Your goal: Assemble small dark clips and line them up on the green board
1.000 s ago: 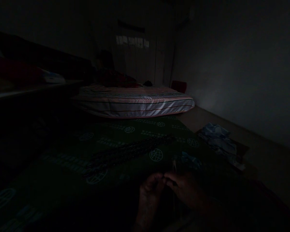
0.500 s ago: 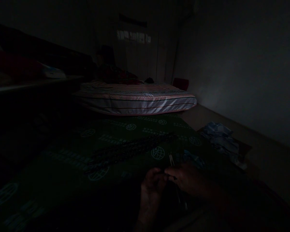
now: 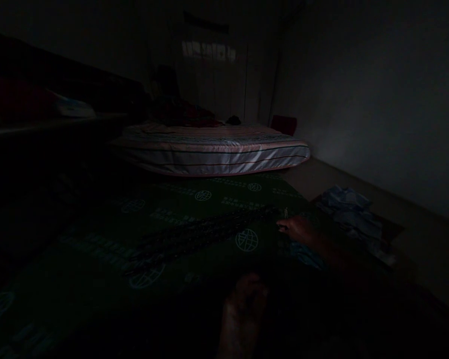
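Note:
The scene is very dark. My left hand [image 3: 246,299] is low in the middle, its fingers curled; whatever they may hold is lost in shadow. Farther forward and to the right, my right hand [image 3: 297,230] is closed, fingers pinched together. A slim tool [image 3: 286,213] shows a small pale tip just above it; its kind cannot be made out. By these fingers lies the right end of a long bundle of dark, speckled strands [image 3: 202,232], stretched across a green printed sheet [image 3: 179,202].
A bluish crumpled cloth [image 3: 307,255] lies below my right forearm. Pale bunched fabric [image 3: 351,209] sits farther right, near the wall [image 3: 389,99]. Behind the green sheet stands a striped mattress [image 3: 217,157]. A shelf [image 3: 108,118] with things on it runs along the left.
My hands were together, with the slim tool between them. My right hand has moved forward and right with it, to the end of the strand bundle. My left hand has dropped slightly.

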`<action>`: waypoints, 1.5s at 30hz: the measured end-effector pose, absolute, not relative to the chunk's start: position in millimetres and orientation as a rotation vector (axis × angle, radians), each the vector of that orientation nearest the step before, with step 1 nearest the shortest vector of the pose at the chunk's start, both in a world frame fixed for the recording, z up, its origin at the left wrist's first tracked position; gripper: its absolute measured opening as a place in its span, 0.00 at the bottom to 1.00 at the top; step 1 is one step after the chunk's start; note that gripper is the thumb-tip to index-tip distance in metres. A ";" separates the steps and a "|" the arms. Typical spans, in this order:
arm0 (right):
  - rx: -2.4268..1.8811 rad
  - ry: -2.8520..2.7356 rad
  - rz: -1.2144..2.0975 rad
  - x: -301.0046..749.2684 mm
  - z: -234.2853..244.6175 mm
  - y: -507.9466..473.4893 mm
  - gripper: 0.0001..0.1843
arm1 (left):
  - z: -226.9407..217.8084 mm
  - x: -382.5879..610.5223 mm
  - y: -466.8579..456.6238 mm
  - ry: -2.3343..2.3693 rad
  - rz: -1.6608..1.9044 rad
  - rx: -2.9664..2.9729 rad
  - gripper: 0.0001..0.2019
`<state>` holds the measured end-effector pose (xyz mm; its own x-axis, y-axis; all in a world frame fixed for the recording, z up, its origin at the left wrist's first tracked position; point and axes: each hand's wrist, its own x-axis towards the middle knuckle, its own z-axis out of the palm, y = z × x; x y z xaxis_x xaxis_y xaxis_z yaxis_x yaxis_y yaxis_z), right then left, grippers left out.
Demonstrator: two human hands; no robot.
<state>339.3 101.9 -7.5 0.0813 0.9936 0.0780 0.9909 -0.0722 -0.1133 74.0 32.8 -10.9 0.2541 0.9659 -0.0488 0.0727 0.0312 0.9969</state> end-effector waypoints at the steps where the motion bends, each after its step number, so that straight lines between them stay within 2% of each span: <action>1: -2.204 -2.053 0.043 341.2 -10.3 106.0 0.12 | -12.5 73.8 32.6 1.083 0.953 1.353 0.08; 22: -2.184 -2.053 0.220 363.7 -20.3 135.7 0.17 | -31.0 78.2 31.1 1.007 1.004 1.176 0.12; 31: -2.163 -2.049 0.238 363.6 -18.7 133.6 0.17 | -26.9 75.3 32.3 1.053 0.934 1.332 0.12; 41: -2.197 -2.013 0.120 363.1 -21.6 120.7 0.19 | -23.8 76.1 32.6 1.049 0.938 1.368 0.08; 45: -2.224 -2.023 0.066 359.0 -23.3 111.4 0.18 | -22.0 75.7 31.8 1.066 0.909 1.443 0.09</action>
